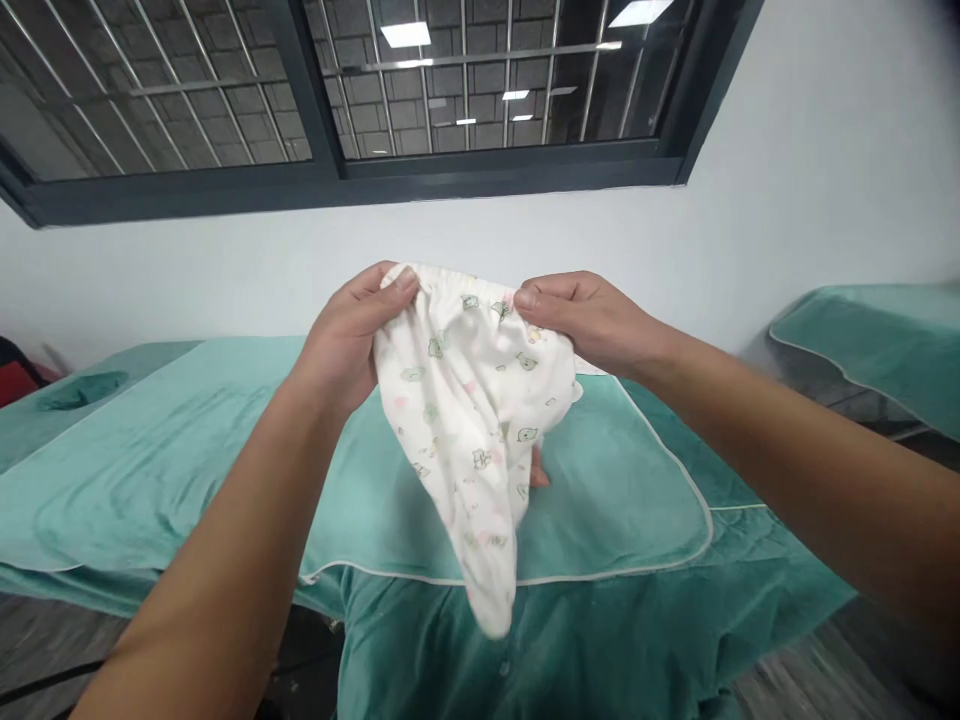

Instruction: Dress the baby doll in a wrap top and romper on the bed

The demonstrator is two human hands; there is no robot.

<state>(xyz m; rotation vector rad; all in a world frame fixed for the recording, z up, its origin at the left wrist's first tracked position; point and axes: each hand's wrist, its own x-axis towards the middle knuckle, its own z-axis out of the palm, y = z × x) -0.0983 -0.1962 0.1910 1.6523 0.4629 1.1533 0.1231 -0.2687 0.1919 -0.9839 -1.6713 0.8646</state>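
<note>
White baby pants [480, 420] with small printed animals and a gathered elastic waist hang stretched between my hands, above the bed. My left hand [345, 335] pinches the waistband at its left end, thumb on the front. At the right part of the waistband, my right hand [581, 310] grips the cloth between thumb and fingers. One leg dangles down to a closed, rounded foot end. Behind the pants, a small skin-coloured shape [538, 470] pokes out, like part of a doll; the rest of it is hidden.
A light green mat [622, 480] with pale edging lies over a darker green bed cover [600, 640]. Another green-covered surface [885, 340] stands at the right. A barred window [480, 180] is in the white wall behind. Something red and black [16, 375] sits far left.
</note>
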